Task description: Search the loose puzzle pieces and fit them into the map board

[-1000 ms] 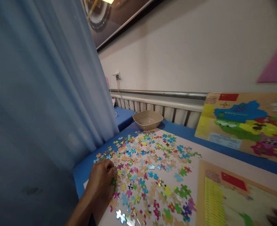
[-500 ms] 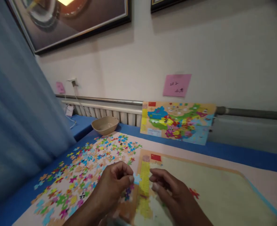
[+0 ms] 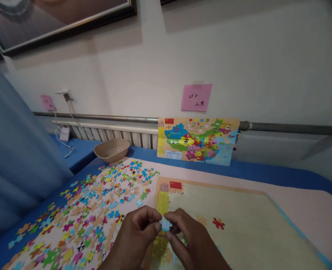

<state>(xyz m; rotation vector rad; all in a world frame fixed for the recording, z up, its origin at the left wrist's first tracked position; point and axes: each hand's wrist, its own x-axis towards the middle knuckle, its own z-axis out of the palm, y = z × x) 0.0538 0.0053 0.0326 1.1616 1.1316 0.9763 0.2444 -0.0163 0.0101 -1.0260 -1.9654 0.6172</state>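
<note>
Between my two hands is a light blue jigsaw piece (image 3: 166, 225), held over the yellow left strip of the puzzle board (image 3: 247, 225). My left hand (image 3: 138, 232) pinches its left side with thumb and forefinger. The fingertips of my right hand (image 3: 189, 238) close around its right side. A small flag is printed in the board's upper left corner, and a loose red jigsaw piece (image 3: 218, 223) lies on the pale board surface right of my hands. My hands and wrists cover the board's lower left part.
Many loose jigsaw pieces (image 3: 78, 221) spread over the left side of the table. A beige bowl (image 3: 112, 150) stands behind them. The printed map picture (image 3: 198, 140) leans at the back near the wall rail. A blue curtain (image 3: 19, 150) hangs at the left.
My right hand has come in from the right to meet the left, and its fingers now touch the light blue piece. The view has shifted rightward.
</note>
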